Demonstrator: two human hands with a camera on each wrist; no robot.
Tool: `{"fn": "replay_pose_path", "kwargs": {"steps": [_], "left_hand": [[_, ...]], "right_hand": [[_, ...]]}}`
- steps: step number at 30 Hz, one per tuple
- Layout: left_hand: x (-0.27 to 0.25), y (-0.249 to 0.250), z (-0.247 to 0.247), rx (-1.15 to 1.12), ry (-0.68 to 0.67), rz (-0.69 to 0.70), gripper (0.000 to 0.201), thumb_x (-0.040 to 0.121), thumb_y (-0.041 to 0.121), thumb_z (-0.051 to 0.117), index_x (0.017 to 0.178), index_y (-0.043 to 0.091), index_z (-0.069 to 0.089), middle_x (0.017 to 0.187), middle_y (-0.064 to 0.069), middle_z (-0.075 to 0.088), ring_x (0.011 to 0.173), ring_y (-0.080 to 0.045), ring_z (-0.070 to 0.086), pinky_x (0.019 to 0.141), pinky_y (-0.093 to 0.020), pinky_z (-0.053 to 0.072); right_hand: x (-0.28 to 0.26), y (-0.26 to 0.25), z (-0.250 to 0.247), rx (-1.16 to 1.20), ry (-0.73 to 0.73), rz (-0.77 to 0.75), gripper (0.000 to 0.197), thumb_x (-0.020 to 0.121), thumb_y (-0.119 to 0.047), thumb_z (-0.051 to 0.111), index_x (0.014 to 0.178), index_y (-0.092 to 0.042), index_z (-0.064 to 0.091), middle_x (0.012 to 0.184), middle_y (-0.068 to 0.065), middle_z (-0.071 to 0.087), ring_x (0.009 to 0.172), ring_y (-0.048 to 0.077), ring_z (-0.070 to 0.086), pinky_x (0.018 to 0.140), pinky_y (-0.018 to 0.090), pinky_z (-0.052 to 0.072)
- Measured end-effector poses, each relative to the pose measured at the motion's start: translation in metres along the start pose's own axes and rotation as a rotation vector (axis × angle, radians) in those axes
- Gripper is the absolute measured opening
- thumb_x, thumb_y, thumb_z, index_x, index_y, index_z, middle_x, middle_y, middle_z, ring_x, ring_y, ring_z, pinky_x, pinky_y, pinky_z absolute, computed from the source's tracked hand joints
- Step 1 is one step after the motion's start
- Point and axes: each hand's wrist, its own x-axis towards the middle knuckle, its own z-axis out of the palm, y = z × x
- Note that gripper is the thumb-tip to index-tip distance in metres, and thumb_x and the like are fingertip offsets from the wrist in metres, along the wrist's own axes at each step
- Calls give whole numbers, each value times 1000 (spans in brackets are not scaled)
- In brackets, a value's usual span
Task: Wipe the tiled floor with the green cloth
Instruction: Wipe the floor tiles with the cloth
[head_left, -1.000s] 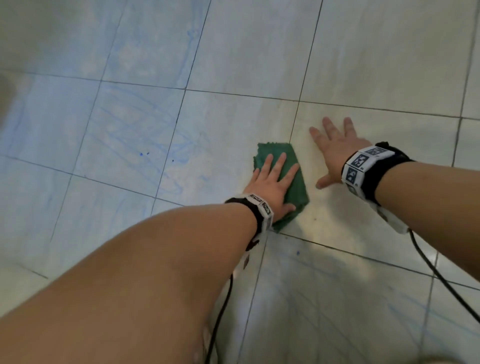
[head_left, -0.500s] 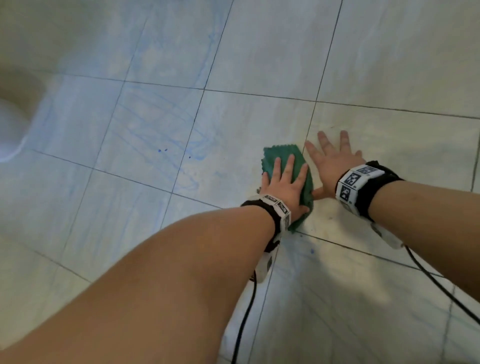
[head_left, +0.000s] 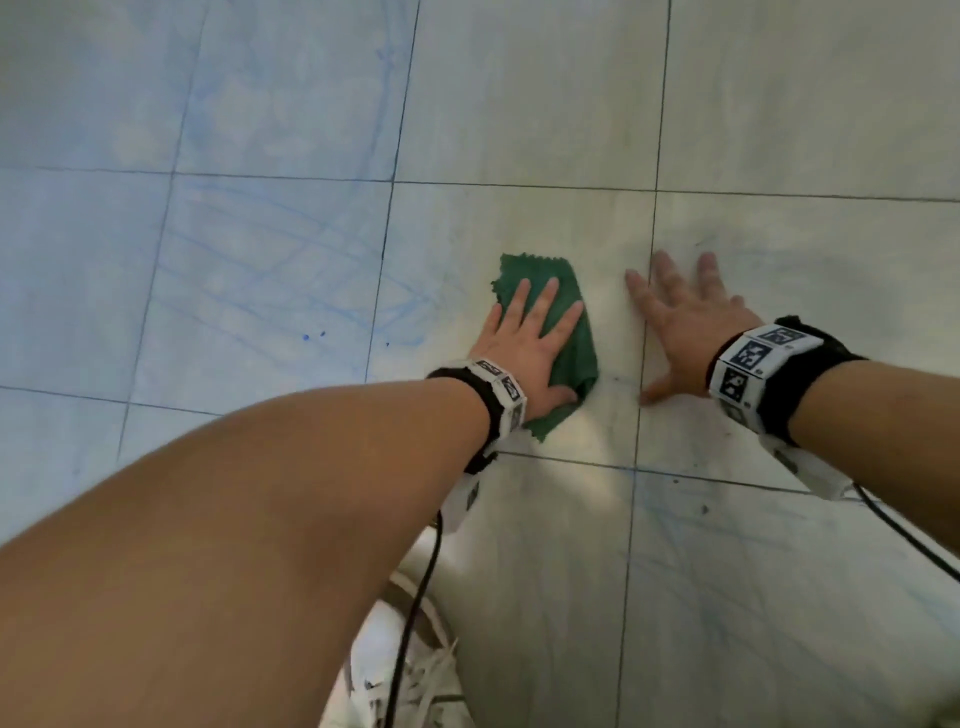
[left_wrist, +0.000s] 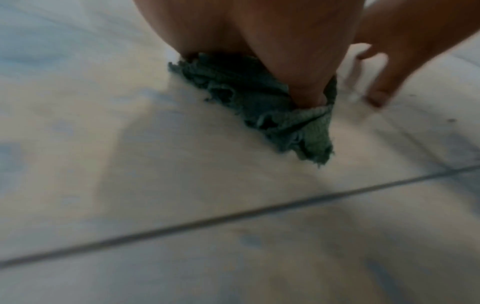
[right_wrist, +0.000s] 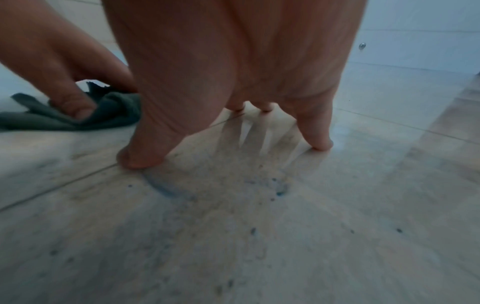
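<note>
The green cloth (head_left: 569, 296) lies crumpled on the pale tiled floor (head_left: 519, 104). My left hand (head_left: 524, 343) presses flat on it, fingers straight and spread, thumb pushing into its near edge. The left wrist view shows the cloth's (left_wrist: 259, 98) frayed corner sticking out under the palm (left_wrist: 272, 41). My right hand (head_left: 685, 322) rests flat on the bare floor to the right of the cloth, fingers spread, holding nothing. In the right wrist view its fingertips (right_wrist: 317, 142) touch the tile, with the cloth (right_wrist: 111, 115) off to the left.
Blue scribble marks (head_left: 260, 270) cover the tiles left of the cloth. Dark and blue specks (right_wrist: 279, 192) dot the tile under my right hand. A white shoe (head_left: 405, 670) and a black wrist cable (head_left: 415, 613) sit at the bottom.
My left hand has slid the cloth left, away from the right thumb it touched half a second ago. The right hand stays planted on the floor.
</note>
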Motion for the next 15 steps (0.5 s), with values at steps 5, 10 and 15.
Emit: {"fn": "replay_pose_path", "kwargs": {"steps": [5, 10, 15], "left_hand": [[-14, -88, -15, -57, -7, -166, 107, 86, 66, 56, 154, 30, -19, 160, -5, -31, 147, -34, -24, 121, -54, 1], [-20, -75, -13, -33, -19, -170, 110, 85, 66, 57, 155, 28, -18, 160, -9, -30, 146, -39, -23, 120, -58, 3], [-35, 8, 27, 41, -61, -11, 109, 85, 67, 56, 155, 29, -18, 159, -7, -33, 146, -37, -27, 119, -54, -4]], "right_hand": [[-4, -11, 6, 47, 35, 11, 138, 66, -65, 80, 153, -34, -22, 161, -2, -31, 148, 40, -20, 117, 65, 19], [-5, -15, 7, 57, 31, 14, 138, 66, -65, 80, 154, -35, -21, 161, -3, -30, 149, 40, -20, 118, 64, 17], [-2, -18, 7, 27, 38, -6, 140, 64, -70, 77, 153, -33, -24, 160, -1, -32, 148, 44, -20, 117, 66, 17]]}}
